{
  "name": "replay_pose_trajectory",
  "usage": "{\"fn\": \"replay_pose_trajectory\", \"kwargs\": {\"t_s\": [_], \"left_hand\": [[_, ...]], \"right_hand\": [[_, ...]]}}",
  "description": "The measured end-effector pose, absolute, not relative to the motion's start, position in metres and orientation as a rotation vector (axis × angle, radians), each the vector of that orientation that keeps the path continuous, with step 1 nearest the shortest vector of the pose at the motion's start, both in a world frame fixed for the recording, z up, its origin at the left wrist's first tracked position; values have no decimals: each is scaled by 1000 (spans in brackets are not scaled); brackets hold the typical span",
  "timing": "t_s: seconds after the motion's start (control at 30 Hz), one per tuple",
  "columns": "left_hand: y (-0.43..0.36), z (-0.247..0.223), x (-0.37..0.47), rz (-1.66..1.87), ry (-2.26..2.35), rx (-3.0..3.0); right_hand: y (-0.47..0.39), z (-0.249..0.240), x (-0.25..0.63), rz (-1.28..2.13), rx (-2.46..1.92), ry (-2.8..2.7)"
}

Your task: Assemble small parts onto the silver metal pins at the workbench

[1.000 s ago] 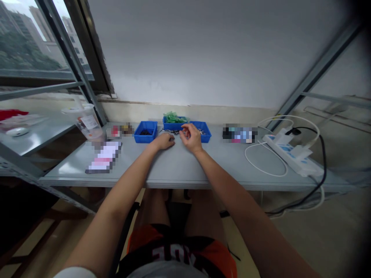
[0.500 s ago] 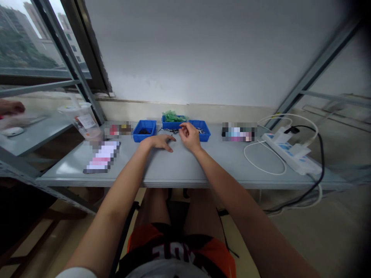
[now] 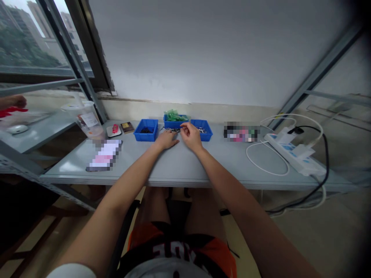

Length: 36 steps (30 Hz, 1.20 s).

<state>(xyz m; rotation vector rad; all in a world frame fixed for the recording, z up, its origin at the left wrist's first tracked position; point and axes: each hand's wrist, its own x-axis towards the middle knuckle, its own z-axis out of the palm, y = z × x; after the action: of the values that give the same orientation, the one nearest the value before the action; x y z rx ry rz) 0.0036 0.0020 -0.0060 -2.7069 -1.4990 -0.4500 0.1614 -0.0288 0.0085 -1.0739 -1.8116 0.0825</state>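
My left hand (image 3: 165, 140) lies low on the grey table, palm down, its thumb apart from its fingers. The fingertips reach a row of small shiny metal pieces (image 3: 174, 130). Just to the right, my right hand (image 3: 191, 137) is closed in a pinch; whatever is between its fingertips is too small to make out. Behind the hands stands a blue bin (image 3: 173, 124) with green plastic pieces (image 3: 172, 115). Small dark pieces fill part of the left blue bin (image 3: 145, 137). The right blue bin (image 3: 206, 136), partly behind my right hand, contains silvery metal pieces.
On the left are a phone (image 3: 104, 155), a drink cup (image 3: 90, 121), a small dish with a red item (image 3: 115, 128) and a dark small box (image 3: 126, 127). A blurred-out item (image 3: 240, 133), a power strip (image 3: 298, 154) and cables occupy the right. Another person's hand (image 3: 19, 101) shows far left.
My left hand has moved right and forward, up to the metal pieces. My right hand keeps its pinch in nearly the same place. The other person's hand now has something red by it.
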Motion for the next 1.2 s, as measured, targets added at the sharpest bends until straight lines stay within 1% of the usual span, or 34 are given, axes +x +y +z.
{"fn": "replay_pose_trajectory", "kwargs": {"t_s": [0.27,0.57,0.7,0.9,1.0,1.2], "left_hand": [[3,-4,4,-396,-1460,-2655],[1,5,-5,-503,-1627,-2720],[3,4,-4,-627,-1588,-2780],[1,8,3,-1039,-1487,-2798],[2,9,6,-1189,-1421,-2828],[6,8,6,-1305,-1363,-2833]], "right_hand": [[-28,10,162,128,-1077,-1846],[-20,5,165,288,-1153,-1934],[-17,1,168,327,-1237,-1998],[-13,-6,174,360,-1360,-2048],[-14,-6,175,359,-1364,-2056],[-14,-2,173,370,-1317,-2076]]}}
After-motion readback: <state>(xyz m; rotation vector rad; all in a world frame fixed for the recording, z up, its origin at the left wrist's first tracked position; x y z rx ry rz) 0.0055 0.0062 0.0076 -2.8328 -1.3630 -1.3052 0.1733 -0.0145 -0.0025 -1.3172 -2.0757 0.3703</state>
